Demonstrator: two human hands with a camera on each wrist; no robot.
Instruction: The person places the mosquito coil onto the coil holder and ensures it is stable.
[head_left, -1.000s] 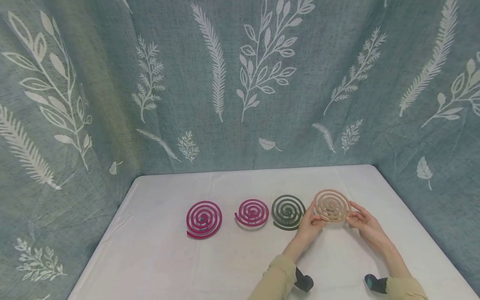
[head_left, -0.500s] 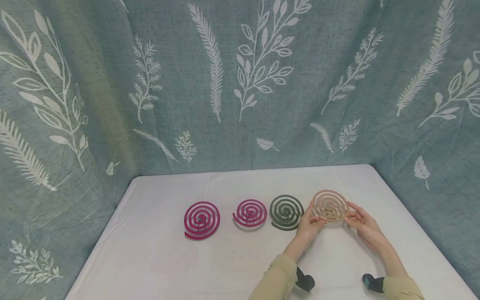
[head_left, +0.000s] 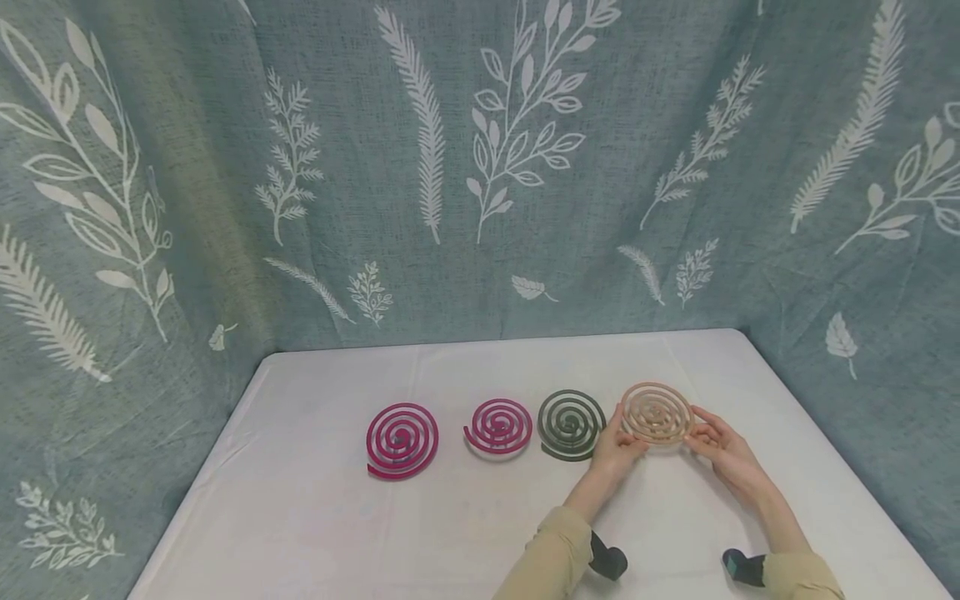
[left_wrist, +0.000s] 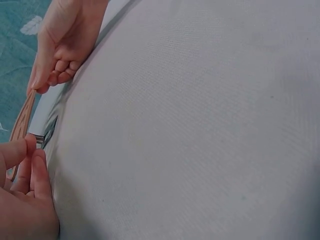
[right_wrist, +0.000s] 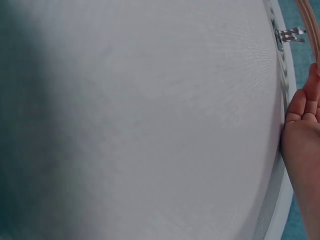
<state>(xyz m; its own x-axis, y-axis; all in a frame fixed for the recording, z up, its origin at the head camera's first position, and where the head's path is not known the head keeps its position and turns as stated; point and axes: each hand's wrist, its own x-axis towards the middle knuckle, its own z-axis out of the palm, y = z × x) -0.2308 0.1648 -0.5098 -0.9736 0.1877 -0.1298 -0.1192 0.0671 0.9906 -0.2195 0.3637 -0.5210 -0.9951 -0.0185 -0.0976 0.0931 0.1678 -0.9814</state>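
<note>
A tan mosquito coil (head_left: 656, 414) is held above the white table between both hands at the right. My left hand (head_left: 617, 450) pinches its left edge, and my right hand (head_left: 726, 454) pinches the right edge. A small metal stand (left_wrist: 45, 136) shows by the coil in the left wrist view. The same metal stand (right_wrist: 291, 35) appears beside the coil in the right wrist view; whether they touch, I cannot tell. A dark green mosquito coil (head_left: 572, 425) lies just left of my left hand.
Two magenta spirals are further left: one magenta mosquito coil (head_left: 498, 427) casts a shadow below it, and another magenta mosquito coil (head_left: 402, 442) is at the far left. A patterned blue-green curtain (head_left: 480, 167) surrounds the back and sides of the white table (head_left: 337, 533).
The far rim of the tan mosquito coil has sunk slightly, still gripped on both sides. The whole head view has shifted a little; the other coils stay put.
</note>
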